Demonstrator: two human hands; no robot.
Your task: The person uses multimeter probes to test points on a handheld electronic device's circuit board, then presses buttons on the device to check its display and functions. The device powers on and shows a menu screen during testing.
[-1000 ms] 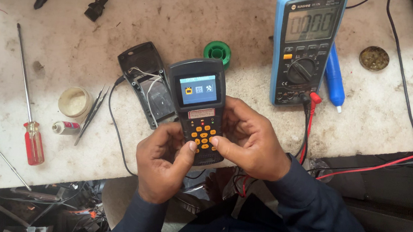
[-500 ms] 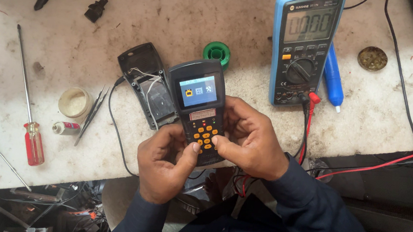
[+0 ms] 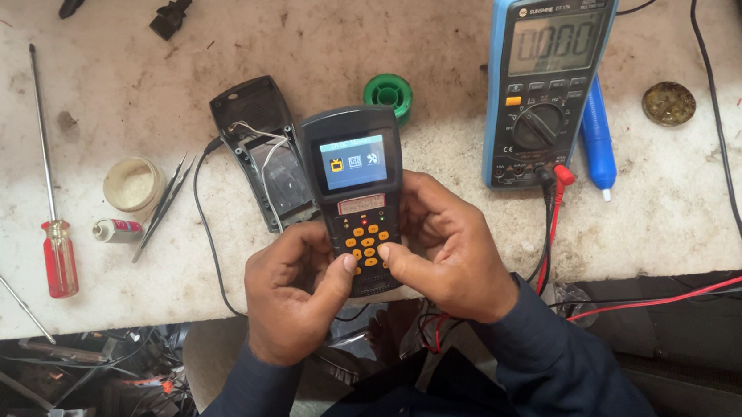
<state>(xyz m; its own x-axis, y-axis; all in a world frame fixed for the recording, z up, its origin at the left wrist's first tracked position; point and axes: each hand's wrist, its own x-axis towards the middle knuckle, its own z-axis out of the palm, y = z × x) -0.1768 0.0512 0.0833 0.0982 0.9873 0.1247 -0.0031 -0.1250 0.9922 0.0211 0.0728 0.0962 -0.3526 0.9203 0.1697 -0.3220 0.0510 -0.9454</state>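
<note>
Head view: both hands hold a dark handheld device (image 3: pixel 356 198) with a lit blue screen and orange keypad, just below the centre of the frame, lifted slightly over the front edge of the table (image 3: pixel 332 35). The left hand (image 3: pixel 292 295) cups its lower left side, fingers clamped around the casing, thumb laid on the orange keys. The right hand (image 3: pixel 453 247) grips the right side, fingers likewise clamped on the casing, thumb tip touching the keypad beside the other thumb. Compared with half a second ago, the device and both hands sit in almost the same place; the screen remains lit showing a row of small icons, so the handling amounts to small thumb presses rather than any repositioning.

Just left of the device, touching its upper edge, lies an opened black back shell (image 3: pixel 264 150) with thin wires. Behind it sits a green solder spool (image 3: pixel 388 94). In the upper right stands a blue multimeter (image 3: pixel 545 81) with red and black leads plugged in. At the left lie tweezers (image 3: pixel 164 204), a small white pot (image 3: pixel 132 184) and a red-handled screwdriver (image 3: pixel 58 253).
</note>
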